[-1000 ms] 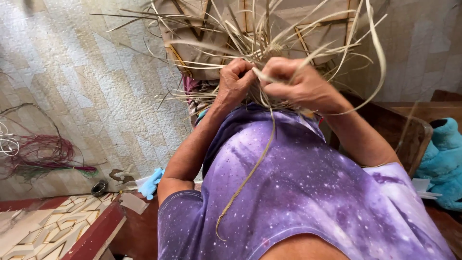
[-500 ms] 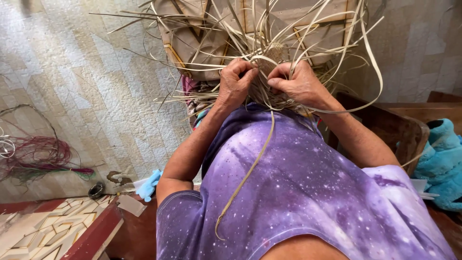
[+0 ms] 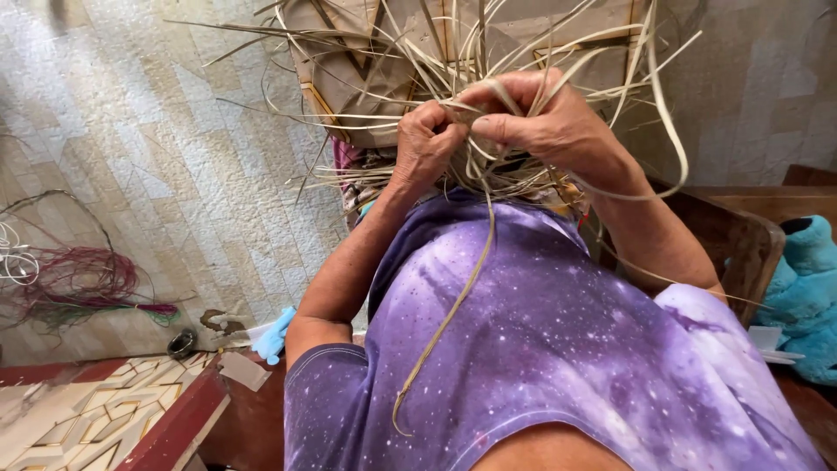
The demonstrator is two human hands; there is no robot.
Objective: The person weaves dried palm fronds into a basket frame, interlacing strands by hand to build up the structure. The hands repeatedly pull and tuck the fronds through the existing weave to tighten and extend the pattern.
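A half-woven piece of pale straw strips (image 3: 384,78) lies in front of me, with several loose strips (image 3: 610,61) fanning out above and to the sides. My left hand (image 3: 427,144) is closed on a bunch of strips at its near edge. My right hand (image 3: 545,118) pinches strips just beside it, thumb pointing left, the two hands almost touching. One long strip (image 3: 445,323) hangs from the hands down over my purple speckled shirt (image 3: 558,349).
A bundle of red, green and white strands (image 3: 78,288) lies on the patterned floor at left. A small dark ring (image 3: 181,343) and a blue cloth (image 3: 275,333) sit near a red-edged step (image 3: 174,427). A teal cloth (image 3: 806,296) rests on a wooden seat (image 3: 741,244) at right.
Both hands have come closer together over the strips; the right hand has shifted left and its thumb now presses toward the left hand. The hanging strip stays on the shirt.
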